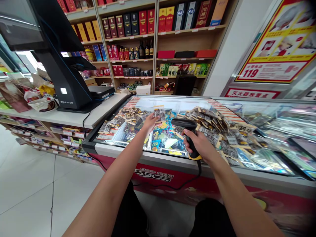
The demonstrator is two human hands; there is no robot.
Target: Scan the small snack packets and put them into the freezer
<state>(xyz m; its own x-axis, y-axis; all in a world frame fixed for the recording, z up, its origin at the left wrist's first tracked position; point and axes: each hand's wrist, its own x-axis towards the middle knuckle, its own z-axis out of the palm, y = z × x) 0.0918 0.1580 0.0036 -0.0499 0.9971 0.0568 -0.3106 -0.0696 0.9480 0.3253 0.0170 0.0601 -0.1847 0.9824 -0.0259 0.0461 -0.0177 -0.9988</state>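
Note:
My left hand [150,122] grips a small snack packet [159,113] with a clear front and a pale top strip, held up over the glass top of the chest freezer [113,148]. Wrapped round the handle of a black and yellow barcode scanner [191,126] is my right hand [197,142]. The scanner's head points left, towards the packet, and its cable hangs down in front of the freezer. A heap of similar packets [209,118] lies on the glass right of the scanner. More packets [129,115] are spread left of my left hand.
On the counter [103,107] at the left stands a checkout terminal [74,75], with a white bowl [44,104] beside it. Shelves of boxed goods and bottles [146,49] line the back. A tablet-like dark device [302,148] lies at the right. The scanner cable [170,188] loops low.

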